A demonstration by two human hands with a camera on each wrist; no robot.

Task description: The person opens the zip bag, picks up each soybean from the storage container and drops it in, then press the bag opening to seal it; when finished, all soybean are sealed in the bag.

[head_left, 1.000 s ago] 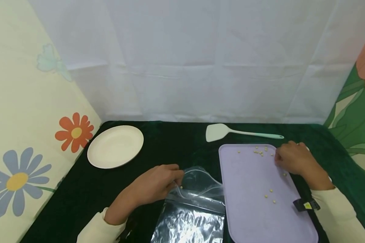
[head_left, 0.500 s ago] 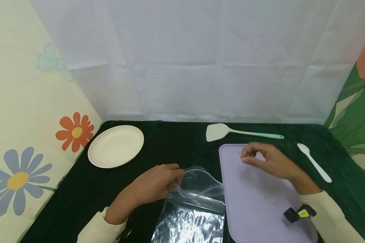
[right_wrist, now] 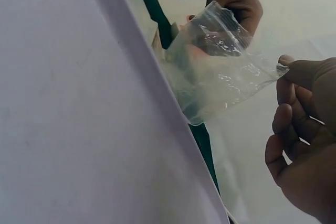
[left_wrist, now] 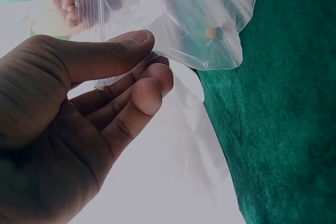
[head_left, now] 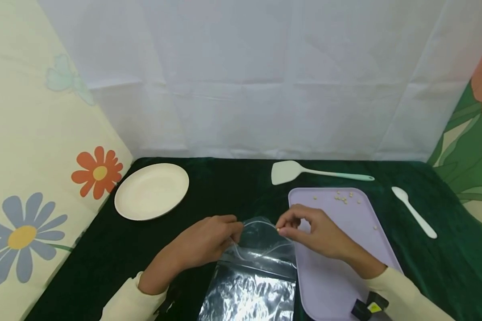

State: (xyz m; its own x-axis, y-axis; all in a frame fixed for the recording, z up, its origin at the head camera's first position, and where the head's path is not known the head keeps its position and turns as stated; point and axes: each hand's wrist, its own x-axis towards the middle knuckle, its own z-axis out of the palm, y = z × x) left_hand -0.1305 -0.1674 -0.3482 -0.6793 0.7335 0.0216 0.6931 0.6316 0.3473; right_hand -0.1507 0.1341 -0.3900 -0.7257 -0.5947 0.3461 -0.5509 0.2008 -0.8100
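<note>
A clear zip-lock bag (head_left: 247,290) lies on the dark green cloth. Its mouth is spread, and my left hand (head_left: 210,238) pinches the left edge of it. Inside the bag one small yellow soybean (left_wrist: 210,33) shows in the left wrist view. At the right side of the mouth, my right hand (head_left: 315,229) pinches another soybean (left_wrist: 71,8) between thumb and finger, close against the plastic. The lilac tray (head_left: 325,285) sits under my right forearm, with several soybeans (head_left: 341,199) scattered near its far edge.
An oval cream plate (head_left: 151,191) lies at the far left. Behind the tray is a white spatula (head_left: 286,172) with a mint handle. A white spoon (head_left: 415,213) rests to the tray's right. White cloth (head_left: 241,80) hangs along the back.
My right hand has moved left from the tray's far right edge to the bag mouth, carrying a soybean. My left hand has stayed on the bag's edge.
</note>
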